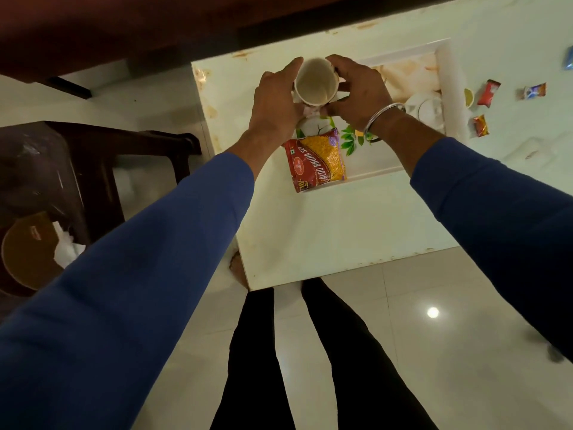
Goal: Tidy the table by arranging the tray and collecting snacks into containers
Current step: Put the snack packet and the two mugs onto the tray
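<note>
Head view — 1 item in hand, others pending.

Cup (315, 85): cream, mouth tilted toward the camera, raised over the far-left part of the tray (375, 175). Left hand (276, 102) and right hand (356, 94) each curl fingers round its sides. Judged light and thin-walled (paper or ceramic cannot be told), so hold low on the wall, gently.

Snack packet (317, 159): red-yellow, flat on the tray's near edge. Likely soft, crinkly, slippery film — pinch a sealed end.

3 small wrappers (488, 93) (533, 91) (480, 125): loose on the table (341, 231), right of the tray. Light; fingertip pick.

White teapot (426, 108): on the tray's right side; probably fragile.
</note>
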